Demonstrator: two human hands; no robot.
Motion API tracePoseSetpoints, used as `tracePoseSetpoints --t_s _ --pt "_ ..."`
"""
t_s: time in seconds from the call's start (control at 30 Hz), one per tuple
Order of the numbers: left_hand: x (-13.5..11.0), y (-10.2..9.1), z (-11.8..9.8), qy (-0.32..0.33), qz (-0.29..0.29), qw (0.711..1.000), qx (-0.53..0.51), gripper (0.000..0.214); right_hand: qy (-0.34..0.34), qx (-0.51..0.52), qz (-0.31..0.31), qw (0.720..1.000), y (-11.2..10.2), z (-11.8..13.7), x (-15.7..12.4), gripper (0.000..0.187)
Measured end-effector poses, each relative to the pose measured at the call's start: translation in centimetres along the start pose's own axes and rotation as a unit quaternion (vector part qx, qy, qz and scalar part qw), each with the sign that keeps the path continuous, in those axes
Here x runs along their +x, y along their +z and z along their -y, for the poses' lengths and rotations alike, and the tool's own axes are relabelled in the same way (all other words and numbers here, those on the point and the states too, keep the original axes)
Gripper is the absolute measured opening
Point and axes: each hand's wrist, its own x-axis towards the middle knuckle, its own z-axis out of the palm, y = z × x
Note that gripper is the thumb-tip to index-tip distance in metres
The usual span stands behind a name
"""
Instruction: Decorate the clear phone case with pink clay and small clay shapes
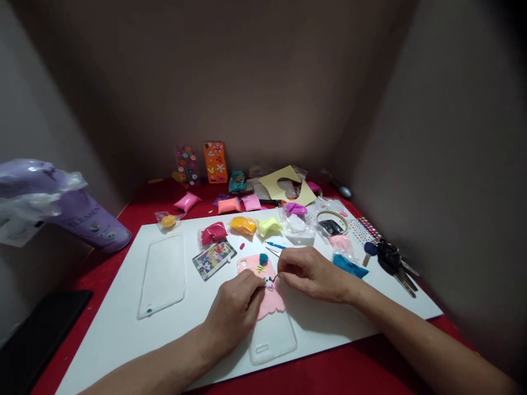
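A clear phone case point(274, 340) lies on the white board, its upper part covered by a sheet of pink clay point(269, 303). On the pink clay sit a teal clay piece point(263, 259), yellow strips point(261, 269) and a small white clay figure point(269, 283) with dark and purple marks. My left hand point(239, 302) rests on the case's left side, fingers closed at the figure's edge; whether they hold anything is hidden. From the right, my right hand point(307, 273) pinches a thin black strand point(275, 278) beside the figure. A pointed metal tool point(272, 251) lies just beyond.
Another clear case point(163, 274) and a cartoon card point(214, 260) lie left. Several clay packets, such as a red one point(214, 233), line the back. Right are a blue packet point(349, 266) and keys point(397, 266). A purple bag point(90, 219) leans far left.
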Motion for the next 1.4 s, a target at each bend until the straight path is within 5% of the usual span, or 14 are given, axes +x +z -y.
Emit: tracePoseSetpoints --t_s 0.23,0.53,1.4 --pt "0.2 -0.1 0.1 0.008 0.005 1.0 -0.001 0.017 -0.067 -0.082 -0.009 0.994 0.7 -0.7 -0.3 0.015" --pt "0.2 -0.1 0.1 0.011 0.005 1.0 -0.015 0.017 -0.162 -0.19 -0.091 0.964 2.2 -0.9 0.4 0.016" --pt "0.6 -0.1 0.2 0.009 -0.022 1.0 -0.015 0.018 -0.194 -0.213 -0.136 0.948 2.9 -1.8 0.3 0.016"
